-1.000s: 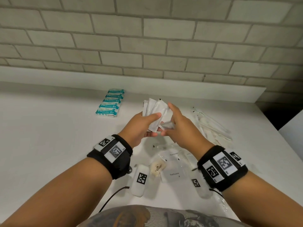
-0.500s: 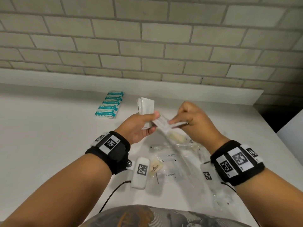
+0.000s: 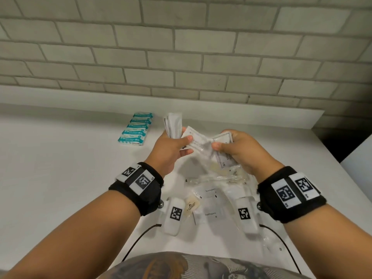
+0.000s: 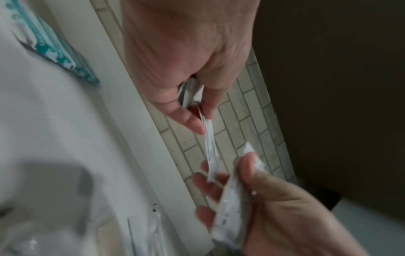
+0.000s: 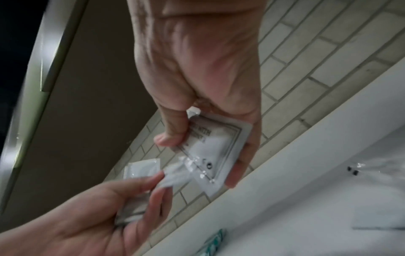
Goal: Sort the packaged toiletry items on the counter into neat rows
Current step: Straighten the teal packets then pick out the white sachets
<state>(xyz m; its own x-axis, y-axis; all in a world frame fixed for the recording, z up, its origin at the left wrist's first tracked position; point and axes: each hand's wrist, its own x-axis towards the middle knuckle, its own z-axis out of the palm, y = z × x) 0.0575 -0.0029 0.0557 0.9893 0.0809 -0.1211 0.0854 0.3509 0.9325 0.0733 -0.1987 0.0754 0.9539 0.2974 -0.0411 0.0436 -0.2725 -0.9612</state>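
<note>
My left hand (image 3: 185, 146) holds a stack of white sachets (image 3: 173, 125) upright above the counter, and its thumb pins one more sachet (image 3: 194, 140) against the front. My right hand (image 3: 221, 140) pinches a white sachet with a printed border (image 3: 224, 156), whose edge meets the left hand's sachet. The right wrist view shows that bordered sachet (image 5: 214, 143) between thumb and fingers, with the left hand's stack (image 5: 142, 169) below it. In the left wrist view the stack (image 4: 210, 147) is edge-on and blurred.
A row of teal packets (image 3: 136, 128) lies at the back left of the white counter (image 3: 60, 178). A loose pile of clear packets (image 3: 211, 198), some labelled toothpaste, and a small beige packet (image 3: 192, 205) lie under my hands. The counter ends at the right.
My right hand drew away to the right with a sachet, then came back towards the left. It now holds the bordered sachet against the left hand's sachets.
</note>
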